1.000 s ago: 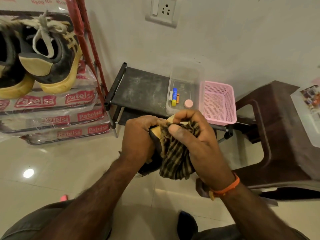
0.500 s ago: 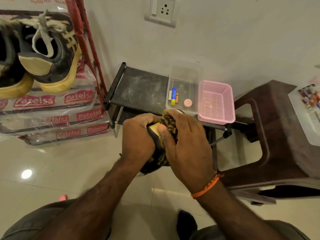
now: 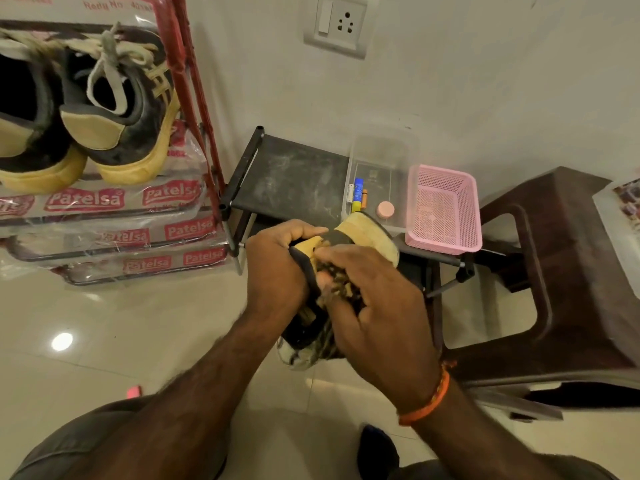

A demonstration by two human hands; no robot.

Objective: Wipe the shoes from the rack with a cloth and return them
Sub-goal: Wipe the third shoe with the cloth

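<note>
A black shoe with a yellow sole (image 3: pixel 367 233) is held in front of me above the floor, its sole end pointing away. My left hand (image 3: pixel 277 268) grips its left side. My right hand (image 3: pixel 374 306) holds a bunched dark checked cloth (image 3: pixel 337 289) pressed against the shoe's right side; most of the cloth is hidden under the fingers. Two more black and yellow shoes (image 3: pixel 114 109) stand on the red rack (image 3: pixel 194 98) at the upper left, on shelves wrapped in printed plastic.
A low black shelf (image 3: pixel 287 174) stands against the wall, carrying a clear box (image 3: pixel 377 161) with small items and a pink basket (image 3: pixel 443 206). A dark brown plastic stool (image 3: pixel 561 271) is at the right. Glossy tiled floor lies below.
My right hand has slid down the shoe's side with the cloth, bunching it tighter. The yellow sole end, hidden before, now shows above my hands.
</note>
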